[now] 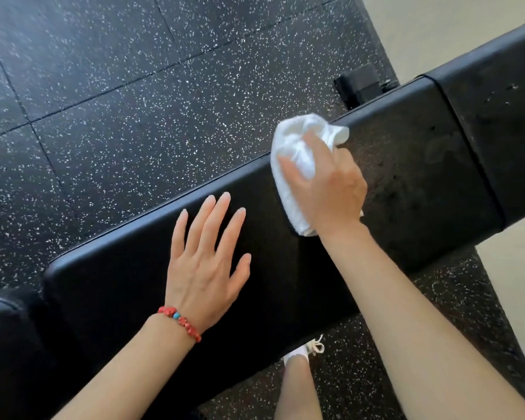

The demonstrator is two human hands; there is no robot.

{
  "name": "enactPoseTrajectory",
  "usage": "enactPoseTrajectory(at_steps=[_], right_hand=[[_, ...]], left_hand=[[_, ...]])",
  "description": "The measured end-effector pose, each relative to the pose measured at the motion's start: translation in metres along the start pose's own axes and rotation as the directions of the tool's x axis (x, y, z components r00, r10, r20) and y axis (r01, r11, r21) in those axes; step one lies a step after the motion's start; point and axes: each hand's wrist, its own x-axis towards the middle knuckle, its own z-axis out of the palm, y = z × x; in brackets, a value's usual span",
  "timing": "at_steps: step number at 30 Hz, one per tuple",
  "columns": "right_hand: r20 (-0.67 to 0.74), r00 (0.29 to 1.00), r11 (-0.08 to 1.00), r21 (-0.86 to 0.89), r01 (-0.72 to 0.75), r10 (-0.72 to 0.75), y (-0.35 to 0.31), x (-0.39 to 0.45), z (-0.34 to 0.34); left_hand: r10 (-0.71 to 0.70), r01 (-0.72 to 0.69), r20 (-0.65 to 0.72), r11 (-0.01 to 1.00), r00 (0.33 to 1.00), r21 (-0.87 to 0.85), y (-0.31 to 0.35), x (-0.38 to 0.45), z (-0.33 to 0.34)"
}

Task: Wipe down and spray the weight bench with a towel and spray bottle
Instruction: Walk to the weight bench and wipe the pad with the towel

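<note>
On the long black padded vinyl weight bench (406, 183), the right hand (331, 189) grips a crumpled white cloth towel (291, 156) against the pad (fingers curled into it), while the left hand (206, 268) rests flat, fingers straight and spread.

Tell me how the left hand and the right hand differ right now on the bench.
The left hand lies flat with straight, spread fingers and holds nothing; the right hand grips a bunched white towel. The left wrist wears a red bead bracelet; the right wrist is bare. The left hand is nearer the pad's rounded end. Both are on the black weight bench.
</note>
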Motion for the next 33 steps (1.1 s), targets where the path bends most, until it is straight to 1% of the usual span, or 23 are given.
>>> enactPoseTrajectory(at_steps=[2,3,4,5,8,10,12,14,16,17,18,19,20,21,22,23,24,26,27,28,31,32,33], right_hand=[[0.016,0.994,0.994,-0.002,0.110,-0.110,0.016,0.009,-0.003],[0.024,0.989,0.990,-0.015,0.143,-0.143,0.028,0.017,-0.004],[0.043,0.990,0.991,-0.032,0.133,-0.132,0.041,0.026,-0.006],[0.051,0.995,0.995,-0.050,0.085,-0.083,0.055,0.035,-0.009],[0.032,0.990,0.987,-0.091,-0.134,0.137,0.089,0.059,-0.016],[-0.003,0.986,0.982,-0.086,-0.165,0.166,0.085,0.052,-0.014],[-0.032,0.996,0.995,-0.052,-0.087,0.086,0.064,0.025,-0.012],[-0.007,0.997,0.997,-0.017,0.078,-0.078,0.044,-0.005,-0.016],[0.029,0.979,0.979,0.003,0.202,-0.202,0.049,-0.012,-0.018],[0.019,0.971,0.971,-0.023,0.239,-0.239,0.058,-0.007,-0.019],[0.010,0.974,0.973,-0.054,0.226,-0.225,0.070,0.002,-0.022],[-0.025,0.986,0.983,-0.086,0.161,-0.164,0.086,0.012,-0.024],[-0.071,0.996,0.993,-0.103,0.055,-0.062,0.103,0.023,-0.027],[-0.084,0.995,0.992,-0.107,-0.063,0.055,0.120,0.035,-0.032],[-0.062,0.984,0.977,-0.120,-0.173,0.167,0.135,0.043,-0.035],[-0.042,0.970,0.961,-0.131,-0.244,0.240,0.146,0.048,-0.035],[-0.031,0.959,0.950,-0.130,-0.283,0.281,0.150,0.048,-0.033],[-0.036,0.948,0.945,-0.078,-0.319,0.317,0.139,0.033,-0.033],[-0.059,0.955,0.955,-0.048,-0.292,0.289,0.128,0.020,-0.033],[-0.080,0.971,0.973,-0.037,-0.227,0.224,0.118,0.004,-0.034],[-0.052,0.999,0.997,-0.078,0.010,-0.014,0.114,-0.025,-0.043],[-0.051,0.998,0.994,-0.101,0.042,-0.047,0.125,-0.024,-0.046],[-0.066,0.998,0.993,-0.121,0.012,-0.020,0.138,-0.021,-0.048]], left_hand=[[-0.010,0.010,-0.002,1.000,1.000,0.007,0.014,0.018,0.008],[-0.011,0.011,0.006,1.000,1.000,0.021,0.020,0.024,0.013],[-0.014,0.013,0.016,0.999,1.000,0.043,0.024,0.026,0.016],[-0.020,0.018,0.022,0.998,1.000,0.064,0.026,0.027,0.020],[-0.020,0.019,0.007,0.996,1.000,0.091,0.024,0.026,0.026],[-0.021,0.021,0.005,0.995,1.000,0.098,0.023,0.026,0.027],[-0.027,0.026,0.010,0.995,1.000,0.099,0.025,0.027,0.026],[-0.030,0.029,0.013,0.995,0.999,0.098,0.027,0.027,0.024],[-0.027,0.026,0.010,0.995,1.000,0.096,0.027,0.027,0.022],[-0.031,0.030,0.009,0.996,0.999,0.089,0.028,0.028,0.020],[-0.042,0.041,0.006,0.996,0.999,0.078,0.030,0.029,0.018],[-0.050,0.050,0.001,0.997,0.999,0.062,0.032,0.031,0.017],[-0.043,0.044,-0.007,0.998,0.999,0.046,0.036,0.034,0.015],[-0.018,0.018,-0.013,0.999,1.000,0.031,0.040,0.040,0.015],[0.019,-0.019,-0.014,1.000,1.000,0.018,0.045,0.047,0.016],[0.056,-0.056,-0.009,0.998,0.998,0.008,0.050,0.055,0.018],[0.087,-0.087,0.001,0.996,0.996,0.005,0.055,0.063,0.021],[0.132,-0.133,0.037,0.991,0.990,0.013,0.066,0.074,0.026],[0.145,-0.147,0.060,0.989,0.988,0.023,0.069,0.078,0.029],[0.150,-0.153,0.077,0.988,0.986,0.037,0.072,0.079,0.031],[0.158,-0.163,0.073,0.985,0.985,0.060,0.069,0.079,0.034],[0.165,-0.169,0.067,0.984,0.984,0.061,0.068,0.079,0.035],[0.169,-0.173,0.064,0.983,0.984,0.063,0.068,0.079,0.035]])
